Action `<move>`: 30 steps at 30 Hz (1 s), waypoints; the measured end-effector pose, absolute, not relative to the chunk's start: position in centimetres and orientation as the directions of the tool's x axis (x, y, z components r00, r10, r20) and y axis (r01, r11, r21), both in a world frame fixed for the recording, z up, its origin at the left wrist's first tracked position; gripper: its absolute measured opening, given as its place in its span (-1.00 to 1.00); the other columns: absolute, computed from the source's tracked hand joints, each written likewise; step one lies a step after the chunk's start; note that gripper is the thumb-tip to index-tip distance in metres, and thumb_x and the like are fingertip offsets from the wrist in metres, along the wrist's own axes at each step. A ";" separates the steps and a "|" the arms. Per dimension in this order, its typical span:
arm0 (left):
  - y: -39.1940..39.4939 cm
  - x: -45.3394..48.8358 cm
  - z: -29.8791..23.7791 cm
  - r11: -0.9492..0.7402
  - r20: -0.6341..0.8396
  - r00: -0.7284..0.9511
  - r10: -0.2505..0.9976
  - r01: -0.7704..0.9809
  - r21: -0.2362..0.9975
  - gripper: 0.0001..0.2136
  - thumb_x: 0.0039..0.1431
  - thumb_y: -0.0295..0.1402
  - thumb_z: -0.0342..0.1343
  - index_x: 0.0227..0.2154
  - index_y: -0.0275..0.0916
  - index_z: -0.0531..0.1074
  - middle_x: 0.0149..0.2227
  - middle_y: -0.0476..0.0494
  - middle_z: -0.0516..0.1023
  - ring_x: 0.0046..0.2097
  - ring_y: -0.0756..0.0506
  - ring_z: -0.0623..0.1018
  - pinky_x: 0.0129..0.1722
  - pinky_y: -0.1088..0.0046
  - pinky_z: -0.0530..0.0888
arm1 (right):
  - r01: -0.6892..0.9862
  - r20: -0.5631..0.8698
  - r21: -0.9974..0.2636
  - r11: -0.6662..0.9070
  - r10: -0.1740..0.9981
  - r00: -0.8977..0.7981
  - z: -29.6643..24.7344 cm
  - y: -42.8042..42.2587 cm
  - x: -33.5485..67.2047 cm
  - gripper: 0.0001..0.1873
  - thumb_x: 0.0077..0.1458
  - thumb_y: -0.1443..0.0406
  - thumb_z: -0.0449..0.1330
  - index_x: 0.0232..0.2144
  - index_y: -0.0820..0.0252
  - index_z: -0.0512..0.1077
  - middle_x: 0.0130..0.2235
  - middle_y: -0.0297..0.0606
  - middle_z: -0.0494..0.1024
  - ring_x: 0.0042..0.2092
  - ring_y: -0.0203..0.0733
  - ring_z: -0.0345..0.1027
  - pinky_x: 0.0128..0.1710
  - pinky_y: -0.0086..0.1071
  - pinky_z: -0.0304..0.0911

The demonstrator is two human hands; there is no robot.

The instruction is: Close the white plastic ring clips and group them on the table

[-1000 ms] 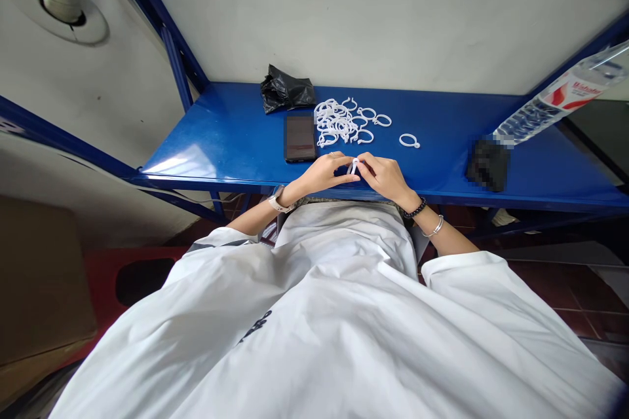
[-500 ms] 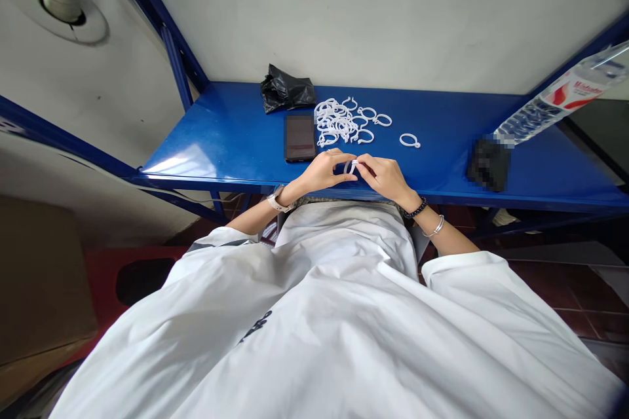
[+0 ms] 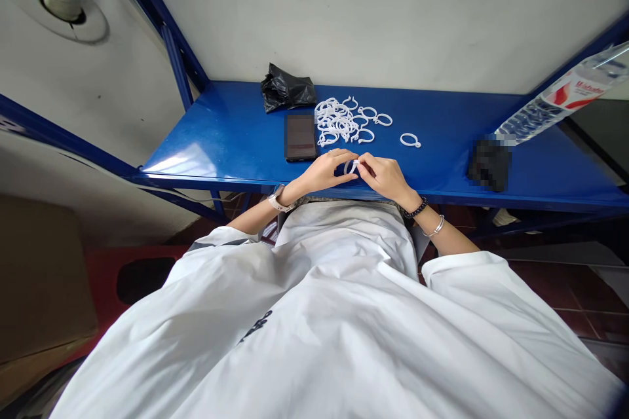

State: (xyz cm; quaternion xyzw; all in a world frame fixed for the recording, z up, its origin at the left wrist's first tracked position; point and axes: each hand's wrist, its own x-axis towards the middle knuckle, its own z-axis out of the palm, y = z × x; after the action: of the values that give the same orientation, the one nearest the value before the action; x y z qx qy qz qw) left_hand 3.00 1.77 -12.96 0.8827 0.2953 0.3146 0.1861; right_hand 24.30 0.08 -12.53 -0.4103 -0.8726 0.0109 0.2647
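Note:
A white plastic ring, of the curtain-ring kind, is held between both hands above the front edge of the blue table. My left hand grips its left side between thumb and fingers. On the other side my right hand pinches the ring's right end, and the fingertips partly hide it. Just beyond the hands lies a loose pile of similar white rings, some with a gap in the loop. A single closed-looking ring lies apart, to the right of the pile.
Left of the pile a dark phone lies flat, with a crumpled black plastic bag behind it. A clear water bottle and a blurred black object are at the right. A wall rises behind the table.
Almost nothing differs. Both hands stay on the same ring, with at most a very slight shift of the fingers and the view.

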 end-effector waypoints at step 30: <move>1.3 2.9 -12.2 -0.703 0.527 0.488 0.696 0.313 0.639 -0.42 0.19 0.10 0.15 0.07 -0.27 0.38 0.02 -0.36 0.53 -0.01 -0.18 0.56 -0.26 0.43 0.50 | 0.715 0.373 -0.187 0.673 0.722 -0.582 -12.5 0.3 24.0 -0.75 0.19 0.27 0.07 -0.54 0.14 0.30 -0.49 -0.26 0.44 -0.40 -0.18 0.27 -0.41 -0.33 -0.08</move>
State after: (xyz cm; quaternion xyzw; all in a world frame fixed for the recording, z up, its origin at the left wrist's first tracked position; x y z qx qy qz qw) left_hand 2.93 1.30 -12.19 0.8294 0.3041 0.4044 0.2368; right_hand 24.04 0.29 -12.50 -0.4041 -0.8894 0.0082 0.2134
